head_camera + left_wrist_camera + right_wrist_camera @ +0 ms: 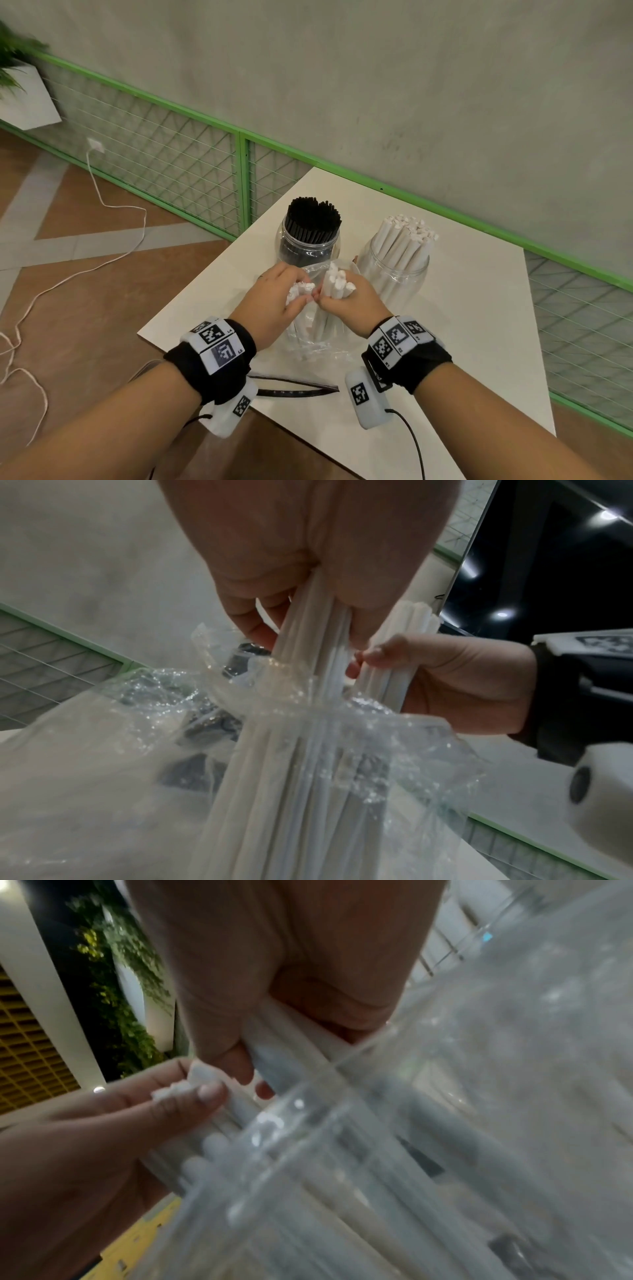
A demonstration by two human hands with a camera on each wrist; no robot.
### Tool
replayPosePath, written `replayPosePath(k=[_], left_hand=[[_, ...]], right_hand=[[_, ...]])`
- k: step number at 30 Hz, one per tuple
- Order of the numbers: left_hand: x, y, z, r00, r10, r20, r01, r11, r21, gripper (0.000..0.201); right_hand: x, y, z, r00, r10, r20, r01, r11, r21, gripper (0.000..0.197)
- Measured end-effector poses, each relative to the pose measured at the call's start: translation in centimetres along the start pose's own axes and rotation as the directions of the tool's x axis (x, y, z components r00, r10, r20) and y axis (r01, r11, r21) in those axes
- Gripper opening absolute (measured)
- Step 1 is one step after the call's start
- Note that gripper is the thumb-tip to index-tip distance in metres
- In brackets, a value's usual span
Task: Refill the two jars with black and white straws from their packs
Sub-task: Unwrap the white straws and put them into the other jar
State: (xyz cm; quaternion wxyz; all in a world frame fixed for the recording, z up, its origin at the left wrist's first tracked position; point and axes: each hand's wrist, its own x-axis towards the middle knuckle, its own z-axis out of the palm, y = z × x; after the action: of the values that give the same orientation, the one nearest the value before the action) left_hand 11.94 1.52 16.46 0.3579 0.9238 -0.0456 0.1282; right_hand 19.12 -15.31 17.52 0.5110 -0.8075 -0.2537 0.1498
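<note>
A clear plastic pack (310, 337) of white straws stands upright between my hands at the table's near middle. My left hand (279, 296) grips one bunch of white straws (300, 287) by its tops. My right hand (346, 301) grips a second bunch of white straws (337, 279) that sticks up higher. The left wrist view has the left-hand bunch of straws (308, 669) running down into the crumpled pack (137, 723). In the right wrist view my right-hand fingers (240, 1053) curl round straws (291, 1053) above the pack's mouth. Behind stand a jar of black straws (310, 233) and a jar of white straws (399, 257).
An empty dark-edged clear pack (294, 389) lies flat near the table's front edge. The white table (472, 325) has bare surface to the right of the jars. A green mesh railing (205, 150) runs behind, and a white cable (102, 205) trails on the floor at left.
</note>
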Motion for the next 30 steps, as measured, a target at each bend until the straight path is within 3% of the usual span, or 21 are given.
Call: replayPosePath(k=[8, 12, 16, 18, 21, 25, 30], left_hand=[[0.0, 0.5, -0.2, 0.998, -0.043, -0.045, 0.043, 0.999, 0.015, 0.016], [0.2, 0.9, 0.0, 0.998, -0.051, -0.035, 0.052, 0.998, 0.027, 0.017], [0.3, 1.4, 0.2, 0.999, -0.04, -0.023, 0.041, 0.998, 0.044, 0.015], [0.4, 1.4, 0.3, 0.999, -0.046, -0.019, 0.047, 0.998, 0.05, 0.014], [0.5, 1.3, 0.3, 0.998, -0.057, -0.02, 0.058, 0.997, 0.06, 0.015], [0.7, 1.3, 0.3, 0.998, -0.052, -0.023, 0.053, 0.997, 0.053, 0.016], [1.0, 1.3, 0.4, 0.999, -0.035, -0.01, 0.036, 0.997, 0.071, 0.02]], right_hand=[[-1.8, 0.5, -2.0, 0.963, -0.016, -0.269, 0.079, 0.971, 0.226, 0.016], [-2.5, 4.4, -0.8, 0.972, 0.133, -0.193, -0.098, 0.978, 0.182, 0.026], [-2.8, 7.1, 0.7, 0.957, 0.267, -0.112, -0.251, 0.958, 0.138, 0.012], [-3.0, 7.5, 1.0, 0.959, 0.275, -0.063, -0.265, 0.956, 0.129, 0.016], [-2.8, 6.5, 0.0, 0.971, 0.225, -0.084, -0.207, 0.962, 0.18, 0.01], [-2.1, 2.4, -4.1, 0.973, 0.088, -0.212, -0.034, 0.969, 0.245, 0.01], [-0.3, -2.9, -10.7, 0.905, -0.098, -0.413, 0.186, 0.966, 0.178, 0.016]])
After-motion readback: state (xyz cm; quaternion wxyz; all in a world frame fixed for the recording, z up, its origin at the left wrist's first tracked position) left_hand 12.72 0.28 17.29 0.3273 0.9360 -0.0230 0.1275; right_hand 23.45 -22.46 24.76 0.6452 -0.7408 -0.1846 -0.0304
